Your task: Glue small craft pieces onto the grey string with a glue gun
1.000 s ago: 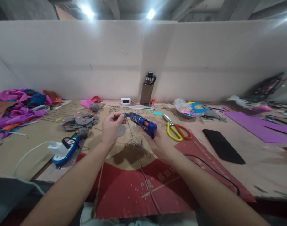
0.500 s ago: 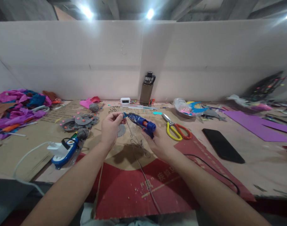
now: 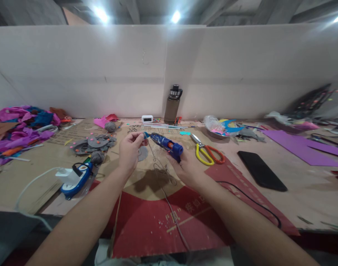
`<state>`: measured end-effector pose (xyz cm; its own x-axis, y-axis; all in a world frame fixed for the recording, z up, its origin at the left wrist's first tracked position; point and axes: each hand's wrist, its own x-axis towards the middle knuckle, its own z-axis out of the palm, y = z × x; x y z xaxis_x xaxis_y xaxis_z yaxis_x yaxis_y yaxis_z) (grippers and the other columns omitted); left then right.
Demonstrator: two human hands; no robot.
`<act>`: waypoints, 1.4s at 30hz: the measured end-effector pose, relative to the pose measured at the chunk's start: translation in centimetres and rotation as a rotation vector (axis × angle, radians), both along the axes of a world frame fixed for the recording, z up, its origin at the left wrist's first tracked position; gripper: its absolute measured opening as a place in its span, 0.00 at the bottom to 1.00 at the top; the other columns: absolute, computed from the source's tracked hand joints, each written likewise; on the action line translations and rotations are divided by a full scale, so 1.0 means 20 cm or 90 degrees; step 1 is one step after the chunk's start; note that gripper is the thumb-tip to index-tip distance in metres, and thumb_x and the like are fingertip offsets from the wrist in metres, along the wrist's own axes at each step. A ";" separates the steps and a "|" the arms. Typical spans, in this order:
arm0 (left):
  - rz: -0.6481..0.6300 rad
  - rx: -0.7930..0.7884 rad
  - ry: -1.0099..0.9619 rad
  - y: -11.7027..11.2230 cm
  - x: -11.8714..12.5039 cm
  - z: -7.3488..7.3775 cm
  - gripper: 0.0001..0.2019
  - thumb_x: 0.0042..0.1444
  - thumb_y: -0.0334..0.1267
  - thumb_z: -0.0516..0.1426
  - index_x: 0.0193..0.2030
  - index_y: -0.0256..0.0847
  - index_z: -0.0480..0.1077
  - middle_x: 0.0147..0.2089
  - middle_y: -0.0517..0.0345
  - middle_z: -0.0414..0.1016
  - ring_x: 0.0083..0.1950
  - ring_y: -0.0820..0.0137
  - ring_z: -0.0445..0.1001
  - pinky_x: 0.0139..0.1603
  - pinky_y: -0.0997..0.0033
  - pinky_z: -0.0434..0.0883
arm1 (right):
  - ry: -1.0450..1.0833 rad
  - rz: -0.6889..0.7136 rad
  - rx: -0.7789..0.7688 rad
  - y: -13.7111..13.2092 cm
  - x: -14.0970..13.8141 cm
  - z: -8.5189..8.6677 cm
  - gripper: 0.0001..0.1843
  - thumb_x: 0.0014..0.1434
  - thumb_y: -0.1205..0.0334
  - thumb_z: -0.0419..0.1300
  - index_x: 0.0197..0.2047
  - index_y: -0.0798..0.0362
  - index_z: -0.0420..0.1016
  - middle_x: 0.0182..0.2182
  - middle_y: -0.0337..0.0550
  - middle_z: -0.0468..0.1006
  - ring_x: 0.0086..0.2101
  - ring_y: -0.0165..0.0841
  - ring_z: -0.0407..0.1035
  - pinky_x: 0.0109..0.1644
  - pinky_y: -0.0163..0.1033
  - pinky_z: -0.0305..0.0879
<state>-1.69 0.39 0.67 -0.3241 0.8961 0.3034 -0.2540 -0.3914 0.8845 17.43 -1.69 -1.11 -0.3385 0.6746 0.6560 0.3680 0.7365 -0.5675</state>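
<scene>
A blue hot glue gun point(image 3: 167, 143) is gripped in my right hand point(image 3: 184, 168), its nozzle pointing left. My left hand point(image 3: 130, 149) pinches a small blue piece point(image 3: 146, 135) right at the nozzle tip; whether they touch I cannot tell. Grey yarn point(image 3: 163, 170) hangs from near the left fingertips and lies in loose loops below, trailing across the red and brown cardboard point(image 3: 146, 229). Partly behind my left hand lies a flat grey disc point(image 3: 142, 153). Right of the glue gun, scissors point(image 3: 206, 152) with one yellow and one orange-red handle rest on the table.
A power strip point(image 3: 77, 183) with a white plug sits at left, near grey felt pieces point(image 3: 92, 143) and colourful scraps point(image 3: 24, 122). At the back stand a bottle point(image 3: 173, 107) and a small white clock point(image 3: 147, 119). A black phone point(image 3: 261, 170) and purple sheets point(image 3: 307, 147) lie at right.
Both hands stay almost where they were, the glue gun nozzle still at the blue piece. The blue piece looks slightly turned, and the whole view shifts a little.
</scene>
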 end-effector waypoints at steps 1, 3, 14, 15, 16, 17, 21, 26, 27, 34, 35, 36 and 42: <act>0.000 0.001 -0.004 0.00 0.00 0.00 0.09 0.46 0.38 0.64 0.31 0.35 0.72 0.26 0.60 0.72 0.26 0.76 0.70 0.30 0.75 0.66 | 0.000 0.000 -0.001 0.00 0.00 0.00 0.19 0.62 0.61 0.53 0.56 0.52 0.62 0.47 0.51 0.73 0.49 0.39 0.68 0.55 0.49 0.65; -0.001 0.002 -0.012 0.00 0.00 0.01 0.09 0.45 0.38 0.64 0.31 0.36 0.72 0.26 0.60 0.72 0.26 0.76 0.70 0.30 0.75 0.66 | 0.002 0.001 -0.005 0.00 0.00 0.00 0.20 0.62 0.61 0.53 0.57 0.51 0.62 0.47 0.51 0.73 0.49 0.40 0.68 0.55 0.49 0.65; 0.109 -0.002 0.146 -0.01 -0.01 0.00 0.06 0.47 0.39 0.62 0.31 0.39 0.73 0.24 0.63 0.68 0.21 0.78 0.59 0.22 0.77 0.55 | 0.085 -0.068 -0.323 0.14 0.04 -0.05 0.12 0.56 0.55 0.56 0.42 0.51 0.65 0.24 0.38 0.72 0.21 0.33 0.66 0.24 0.41 0.65; 0.113 0.004 0.171 -0.01 -0.01 -0.01 0.06 0.47 0.39 0.61 0.31 0.40 0.73 0.25 0.62 0.70 0.22 0.77 0.60 0.23 0.77 0.56 | 0.065 -0.080 -0.347 0.18 0.05 -0.07 0.12 0.56 0.54 0.57 0.40 0.51 0.65 0.24 0.38 0.71 0.21 0.33 0.66 0.24 0.41 0.65; 0.115 0.009 0.195 -0.01 0.00 -0.01 0.06 0.48 0.39 0.61 0.31 0.40 0.74 0.26 0.61 0.71 0.23 0.77 0.62 0.24 0.76 0.58 | 0.028 -0.103 -0.349 0.21 0.06 -0.09 0.10 0.55 0.55 0.57 0.38 0.51 0.65 0.24 0.39 0.71 0.22 0.34 0.67 0.26 0.42 0.66; 0.118 0.013 0.217 -0.02 0.00 -0.01 0.05 0.48 0.38 0.61 0.31 0.40 0.74 0.27 0.60 0.71 0.24 0.76 0.62 0.26 0.76 0.58 | -0.024 -0.130 -0.336 0.23 0.07 -0.10 0.09 0.54 0.57 0.58 0.36 0.51 0.65 0.25 0.41 0.72 0.24 0.36 0.68 0.29 0.43 0.67; 0.149 0.033 0.317 -0.04 0.01 0.01 0.04 0.48 0.36 0.60 0.30 0.40 0.75 0.26 0.60 0.71 0.26 0.74 0.63 0.29 0.74 0.60 | -0.189 -0.273 -0.206 0.28 0.11 -0.14 0.07 0.50 0.62 0.61 0.30 0.54 0.65 0.34 0.56 0.74 0.40 0.46 0.69 0.46 0.55 0.64; 0.197 0.182 0.513 -0.07 0.00 0.03 0.04 0.48 0.31 0.59 0.31 0.42 0.75 0.35 0.57 0.74 0.32 0.71 0.67 0.37 0.71 0.64 | -0.075 -0.319 -0.112 0.19 0.07 -0.03 0.08 0.54 0.59 0.57 0.32 0.53 0.63 0.38 0.55 0.71 0.46 0.47 0.65 0.52 0.59 0.59; 0.195 0.208 0.541 -0.08 0.00 0.03 0.05 0.49 0.30 0.58 0.32 0.42 0.74 0.37 0.56 0.75 0.34 0.70 0.68 0.38 0.71 0.64 | -0.008 -0.253 -0.128 0.16 0.03 0.00 0.07 0.56 0.58 0.55 0.34 0.52 0.62 0.37 0.51 0.71 0.43 0.42 0.66 0.50 0.55 0.61; 0.165 0.238 0.588 -0.08 0.01 0.02 0.05 0.49 0.30 0.58 0.32 0.44 0.74 0.40 0.54 0.76 0.43 0.66 0.72 0.45 0.67 0.66 | 0.370 0.116 -0.395 0.07 -0.26 0.08 0.15 0.52 0.58 0.58 0.39 0.49 0.56 0.29 0.33 0.68 0.30 0.27 0.66 0.38 0.38 0.68; 0.171 0.225 0.574 -0.08 0.01 0.02 0.05 0.50 0.31 0.58 0.32 0.43 0.74 0.39 0.55 0.76 0.41 0.67 0.72 0.44 0.68 0.66 | 0.366 0.100 -0.395 0.07 -0.28 0.07 0.14 0.52 0.58 0.58 0.39 0.49 0.57 0.27 0.32 0.66 0.27 0.26 0.64 0.34 0.36 0.66; 0.176 0.205 0.558 -0.07 0.01 0.02 0.05 0.50 0.31 0.58 0.32 0.43 0.74 0.38 0.55 0.77 0.38 0.68 0.72 0.42 0.69 0.67 | 0.349 0.075 -0.379 0.07 -0.29 0.07 0.12 0.53 0.58 0.58 0.38 0.49 0.58 0.26 0.31 0.65 0.25 0.26 0.62 0.32 0.35 0.64; 0.088 0.037 0.374 -0.09 0.05 0.03 0.04 0.50 0.37 0.60 0.32 0.39 0.73 0.23 0.61 0.71 0.23 0.74 0.67 0.27 0.73 0.64 | 0.256 -0.018 -0.230 0.05 -0.24 0.08 0.06 0.57 0.59 0.55 0.33 0.52 0.65 0.27 0.35 0.68 0.28 0.27 0.61 0.33 0.34 0.60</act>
<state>-0.73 -1.48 1.32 -0.2004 0.8341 0.5139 0.3274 -0.4374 0.8376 12.56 -0.74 0.48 -0.0868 0.8867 0.4542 0.0860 0.4609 -0.8833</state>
